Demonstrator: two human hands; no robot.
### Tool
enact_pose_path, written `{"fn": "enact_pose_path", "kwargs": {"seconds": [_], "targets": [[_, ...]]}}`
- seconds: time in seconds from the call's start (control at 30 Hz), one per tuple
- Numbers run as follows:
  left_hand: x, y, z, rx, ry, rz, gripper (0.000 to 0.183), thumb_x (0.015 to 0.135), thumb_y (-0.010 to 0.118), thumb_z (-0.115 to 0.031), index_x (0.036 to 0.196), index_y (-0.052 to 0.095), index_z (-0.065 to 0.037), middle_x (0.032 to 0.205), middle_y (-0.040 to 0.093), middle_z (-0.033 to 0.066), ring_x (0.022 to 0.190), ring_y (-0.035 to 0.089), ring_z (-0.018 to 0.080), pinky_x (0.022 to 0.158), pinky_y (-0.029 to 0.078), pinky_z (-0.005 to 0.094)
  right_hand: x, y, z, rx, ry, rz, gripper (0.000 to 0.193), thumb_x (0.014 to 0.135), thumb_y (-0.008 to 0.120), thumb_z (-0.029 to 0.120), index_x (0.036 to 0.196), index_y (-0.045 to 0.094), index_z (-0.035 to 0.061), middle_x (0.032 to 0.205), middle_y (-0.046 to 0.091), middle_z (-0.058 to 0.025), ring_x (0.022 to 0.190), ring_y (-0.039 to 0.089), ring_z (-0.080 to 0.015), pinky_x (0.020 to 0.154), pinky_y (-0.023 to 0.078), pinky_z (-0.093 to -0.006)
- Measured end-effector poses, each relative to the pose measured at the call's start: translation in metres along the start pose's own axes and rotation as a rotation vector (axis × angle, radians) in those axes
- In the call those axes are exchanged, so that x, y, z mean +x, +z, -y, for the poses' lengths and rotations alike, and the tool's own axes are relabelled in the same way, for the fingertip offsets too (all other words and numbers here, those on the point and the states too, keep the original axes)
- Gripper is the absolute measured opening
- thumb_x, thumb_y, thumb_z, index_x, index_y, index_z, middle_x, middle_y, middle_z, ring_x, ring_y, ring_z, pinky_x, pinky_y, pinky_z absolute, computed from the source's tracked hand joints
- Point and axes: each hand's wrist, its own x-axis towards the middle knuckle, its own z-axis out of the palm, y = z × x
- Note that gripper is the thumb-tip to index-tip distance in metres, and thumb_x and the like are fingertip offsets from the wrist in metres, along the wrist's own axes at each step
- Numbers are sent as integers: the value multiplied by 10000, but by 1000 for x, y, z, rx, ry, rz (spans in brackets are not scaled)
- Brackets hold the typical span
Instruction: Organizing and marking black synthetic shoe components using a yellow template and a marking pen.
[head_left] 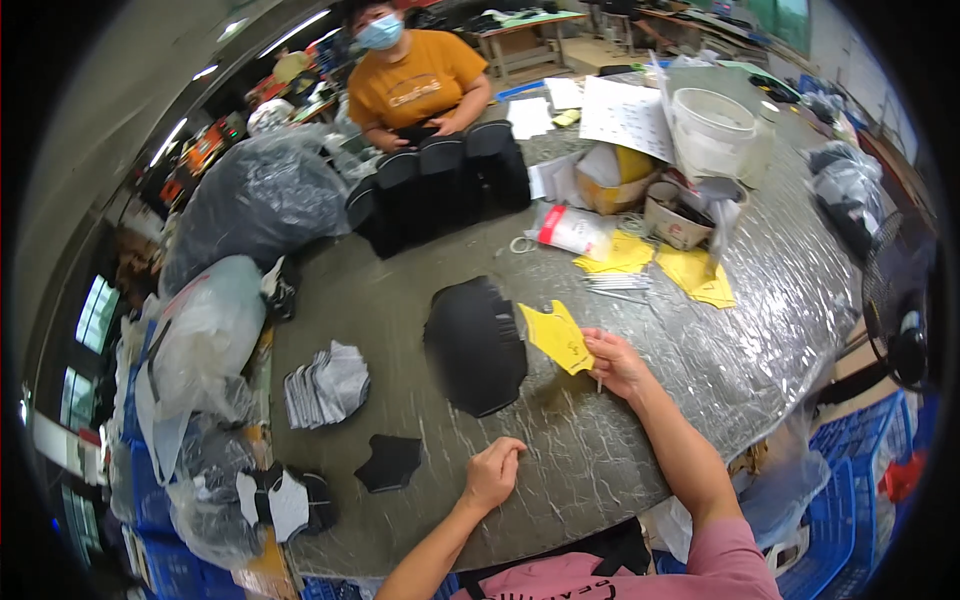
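Note:
My right hand (617,364) pinches a yellow card pattern piece (558,335) with an irregular notched outline, holding it over the table. A thin, pale stick-like thing shows under those fingers, too small to name. My left hand (494,473) rests on the table loosely closed, with nothing visible in it. Between and beyond my hands lies a thick stack of black fabric pieces (476,346). Left of my left hand is a single black cut piece (389,463) with pointed corners. Farther left sits a fanned stack of grey cut pieces (328,386).
Across the table (590,450), a masked person (415,85) in orange stands behind black padded bundles (440,185). Yellow patterns (697,276), pens (617,283), boxes and a white bucket (712,130) stand at far right. Plastic bags (205,330) line the left edge; a fan (905,310) is at right.

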Motion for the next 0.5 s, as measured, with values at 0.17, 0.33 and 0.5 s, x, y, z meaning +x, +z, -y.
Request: {"fn": "enact_pose_path", "kwargs": {"seconds": [0.17, 0.33, 0.5], "targets": [[-1, -1, -5, -24, 4, -7, 143, 919, 537, -29, 966, 668, -61, 867, 692, 118, 757, 690, 306, 676, 532, 387, -9, -4, 11, -114, -175, -32, 222, 988, 617, 141, 1183, 607, 37, 843, 587, 56, 552, 359, -13, 494, 304, -178], [-14, -2, 0, -13, -10, -7, 142, 908, 541, -29, 957, 672, -51, 868, 695, 131, 796, 690, 331, 701, 534, 403, -40, -27, 216, -532, -1231, -756, 236, 977, 604, 150, 1137, 638, -20, 898, 628, 18, 771, 569, -75, 651, 477, -274], [-8, 7, 0, -102, -72, 54, 152, 910, 527, -49, 923, 678, -31, 827, 688, 165, 765, 678, 342, 691, 520, 397, -149, -37, 460, -1223, -1266, -1914, 237, 879, 564, 205, 1000, 735, 94, 986, 705, -190, 956, 672, -400, 834, 523, -496]]}}
